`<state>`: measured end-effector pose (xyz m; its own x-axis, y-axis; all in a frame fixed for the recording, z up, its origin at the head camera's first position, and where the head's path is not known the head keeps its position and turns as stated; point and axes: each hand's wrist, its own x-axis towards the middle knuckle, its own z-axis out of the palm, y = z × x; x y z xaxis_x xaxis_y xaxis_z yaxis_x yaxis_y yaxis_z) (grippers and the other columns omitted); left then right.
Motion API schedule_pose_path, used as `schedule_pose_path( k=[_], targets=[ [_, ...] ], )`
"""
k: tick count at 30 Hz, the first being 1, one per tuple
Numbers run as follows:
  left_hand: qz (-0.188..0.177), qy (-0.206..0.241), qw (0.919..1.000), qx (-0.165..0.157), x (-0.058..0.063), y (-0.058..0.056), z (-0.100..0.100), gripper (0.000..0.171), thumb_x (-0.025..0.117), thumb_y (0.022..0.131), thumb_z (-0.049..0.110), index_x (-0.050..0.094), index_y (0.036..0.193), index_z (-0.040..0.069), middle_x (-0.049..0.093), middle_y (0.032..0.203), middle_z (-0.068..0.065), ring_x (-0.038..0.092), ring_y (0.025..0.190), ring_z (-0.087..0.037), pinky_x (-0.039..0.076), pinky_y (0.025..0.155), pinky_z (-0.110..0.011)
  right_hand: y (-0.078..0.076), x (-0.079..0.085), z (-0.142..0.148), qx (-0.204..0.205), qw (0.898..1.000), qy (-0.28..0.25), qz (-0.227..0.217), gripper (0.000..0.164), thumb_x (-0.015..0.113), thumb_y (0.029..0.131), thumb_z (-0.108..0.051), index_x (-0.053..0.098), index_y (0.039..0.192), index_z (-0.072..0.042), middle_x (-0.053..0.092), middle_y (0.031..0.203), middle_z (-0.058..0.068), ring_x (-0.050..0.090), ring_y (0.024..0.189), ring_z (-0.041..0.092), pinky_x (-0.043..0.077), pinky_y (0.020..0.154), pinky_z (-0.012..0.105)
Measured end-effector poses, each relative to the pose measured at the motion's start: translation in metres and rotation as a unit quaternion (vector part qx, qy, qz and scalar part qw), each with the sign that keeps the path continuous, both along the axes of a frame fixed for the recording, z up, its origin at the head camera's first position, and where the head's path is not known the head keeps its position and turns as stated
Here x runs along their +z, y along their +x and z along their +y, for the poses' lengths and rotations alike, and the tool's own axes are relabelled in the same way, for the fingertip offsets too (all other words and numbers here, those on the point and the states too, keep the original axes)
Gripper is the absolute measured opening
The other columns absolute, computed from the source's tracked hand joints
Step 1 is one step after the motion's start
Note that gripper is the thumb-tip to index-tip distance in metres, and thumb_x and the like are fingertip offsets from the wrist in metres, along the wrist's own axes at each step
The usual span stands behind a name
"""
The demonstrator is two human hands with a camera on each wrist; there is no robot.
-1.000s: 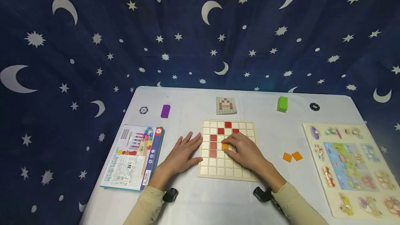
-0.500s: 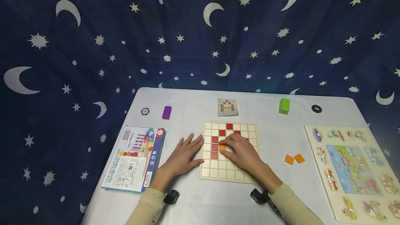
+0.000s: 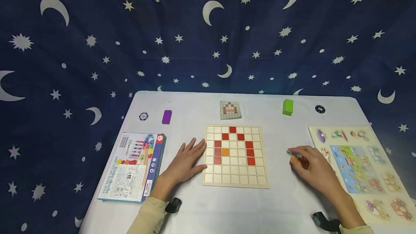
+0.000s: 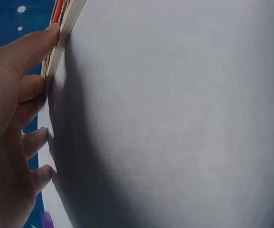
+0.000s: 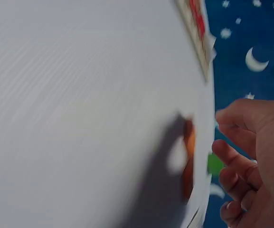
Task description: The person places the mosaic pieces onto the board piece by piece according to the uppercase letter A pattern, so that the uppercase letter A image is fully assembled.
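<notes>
A square wooden grid board (image 3: pixel 235 179) lies mid-table with red square tiles (image 3: pixel 249 152) set in an arch shape. One orange tile (image 3: pixel 225 152) sits in a cell beside the left red column. My left hand (image 3: pixel 183 161) rests flat, its fingertips and thumb touching the board's left edge. Over to the right, my right hand (image 3: pixel 313 169) hovers above two loose orange tiles (image 5: pixel 189 147), partly hidden by it in the head view. In the right wrist view, its fingers are loosely bent, apart from the tiles. Behind the board lies a small pattern card (image 3: pixel 230 110).
A boxed toy set (image 3: pixel 131 169) lies at the left and a peg puzzle board (image 3: pixel 357 176) at the right. Toward the back are a purple block (image 3: pixel 167 117), a green block (image 3: pixel 287 107), a dark chip (image 3: pixel 320 109) and another round chip (image 3: pixel 143 116).
My right hand has let go of the orange tile, leaving it in a board cell, and moved right to the loose tiles. My left hand stays by the board; the head view has shifted slightly.
</notes>
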<state>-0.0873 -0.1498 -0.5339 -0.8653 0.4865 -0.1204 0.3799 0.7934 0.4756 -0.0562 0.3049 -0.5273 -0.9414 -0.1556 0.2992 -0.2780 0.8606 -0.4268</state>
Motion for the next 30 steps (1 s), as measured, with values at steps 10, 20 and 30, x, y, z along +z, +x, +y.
schedule_pose_path(
  k=[10,20,30],
  targets=[
    [-0.003,0.011,0.9999,0.002,-0.001,0.000,-0.005,0.078,0.068,0.103,0.046,0.037,0.166,0.013,0.031,0.177,-0.002,0.018,0.168,-0.036,0.016,0.134,-0.067,0.000,-0.008,0.008,-0.023,0.996,0.081,-0.019,0.033,0.093,0.079,-0.020,0.082,0.110,-0.012,0.073,0.099,0.004,0.060,0.082,0.019,0.047,0.068,0.040],
    [-0.005,0.006,1.0000,-0.007,0.003,0.001,-0.002,0.080,0.068,0.103,0.046,0.035,0.167,0.013,0.030,0.177,-0.002,0.017,0.168,-0.036,0.016,0.134,-0.067,-0.016,-0.002,-0.029,-0.004,0.998,0.055,0.000,0.029,0.094,0.078,-0.025,0.083,0.103,-0.014,0.076,0.089,-0.001,0.052,0.073,0.009,0.041,0.063,0.030],
    [-0.002,-0.002,1.0000,-0.003,0.000,0.000,-0.001,0.079,0.067,0.103,0.046,0.035,0.168,0.014,0.030,0.178,-0.001,0.017,0.168,-0.034,0.016,0.135,-0.065,-0.041,0.000,-0.124,0.111,0.992,0.052,-0.024,0.032,0.091,0.085,-0.030,0.083,0.112,-0.014,0.078,0.108,0.004,0.069,0.098,0.022,0.061,0.087,0.045]
  ],
)
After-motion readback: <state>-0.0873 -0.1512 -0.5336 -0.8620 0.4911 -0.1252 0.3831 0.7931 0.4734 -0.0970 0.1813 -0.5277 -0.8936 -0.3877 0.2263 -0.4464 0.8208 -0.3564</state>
